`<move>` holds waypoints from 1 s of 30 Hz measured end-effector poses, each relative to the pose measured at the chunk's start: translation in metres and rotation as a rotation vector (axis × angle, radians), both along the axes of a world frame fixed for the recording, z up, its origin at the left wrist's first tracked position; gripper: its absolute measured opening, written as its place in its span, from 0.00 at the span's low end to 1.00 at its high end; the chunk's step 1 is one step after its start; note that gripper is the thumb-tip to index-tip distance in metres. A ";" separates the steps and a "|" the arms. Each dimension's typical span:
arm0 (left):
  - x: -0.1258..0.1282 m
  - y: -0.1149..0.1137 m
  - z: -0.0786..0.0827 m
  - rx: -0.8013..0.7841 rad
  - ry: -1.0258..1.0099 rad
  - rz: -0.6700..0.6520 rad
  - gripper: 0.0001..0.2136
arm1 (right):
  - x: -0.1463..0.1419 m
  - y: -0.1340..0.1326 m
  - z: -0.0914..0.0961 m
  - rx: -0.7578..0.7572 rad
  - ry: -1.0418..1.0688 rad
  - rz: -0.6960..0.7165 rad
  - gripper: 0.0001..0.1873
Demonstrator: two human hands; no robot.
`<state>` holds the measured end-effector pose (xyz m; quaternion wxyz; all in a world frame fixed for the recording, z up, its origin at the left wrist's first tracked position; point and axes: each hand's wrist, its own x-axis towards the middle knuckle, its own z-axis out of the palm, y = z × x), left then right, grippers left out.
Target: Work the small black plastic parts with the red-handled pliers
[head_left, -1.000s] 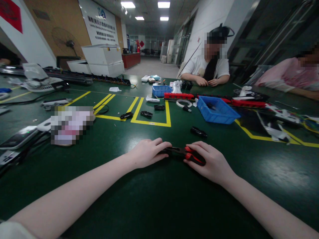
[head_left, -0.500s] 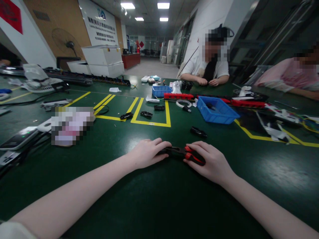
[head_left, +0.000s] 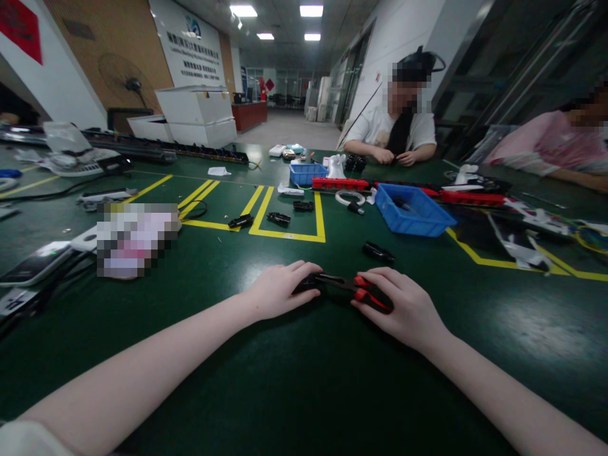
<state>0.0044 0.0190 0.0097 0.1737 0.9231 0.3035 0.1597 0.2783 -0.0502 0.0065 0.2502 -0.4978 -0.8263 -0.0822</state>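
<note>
While your right hand grips the pliers, your left hand has loosened slightly, baring more of the black part it pinches.

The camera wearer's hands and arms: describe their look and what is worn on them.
The left hand and right hand wear no visible gloves, rings or watches. A pale sleeve edge shows on the left arm; the right arm shows none.

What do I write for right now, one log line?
Left hand: holds black part | Right hand: grips red-handled pliers | Pliers' tips: at black part | Nearby: loose black piece
</note>
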 end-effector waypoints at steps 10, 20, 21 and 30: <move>-0.001 0.000 0.002 -0.068 -0.031 0.030 0.16 | 0.002 0.000 0.000 0.064 -0.027 0.015 0.21; -0.002 0.001 0.003 -0.067 -0.021 -0.013 0.16 | 0.002 0.002 -0.001 0.076 -0.033 0.019 0.21; -0.002 0.001 0.003 -0.067 -0.018 -0.015 0.16 | 0.002 0.002 -0.001 0.075 -0.032 0.020 0.21; -0.001 0.002 0.002 -0.036 0.014 -0.025 0.18 | 0.001 0.001 -0.001 0.053 -0.019 0.029 0.21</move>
